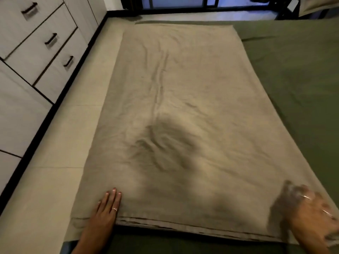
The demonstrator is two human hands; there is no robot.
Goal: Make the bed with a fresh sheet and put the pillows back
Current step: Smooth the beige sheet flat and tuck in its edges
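The beige sheet (176, 114), folded into a long layered rectangle, lies on the bed (293, 88) along its left edge, running from the near edge towards the far end, with the green cover bare on the bed's right half. From where I'm driving this, I read the step as spreading the fresh sheet: it is laid out but not yet opened across the bed. My left hand (107, 209) lies flat, fingers straight, on the sheet's near-left corner, pinning it. My right hand (310, 211) is at the near-right corner, blurred, so I can't tell whether it pinches the layers or just presses them. Next, I judge, the top layer needs lifting at that folded near edge and drawing over towards the right side. No pillows are in view; drawers (51, 41) stand across the floor, left.
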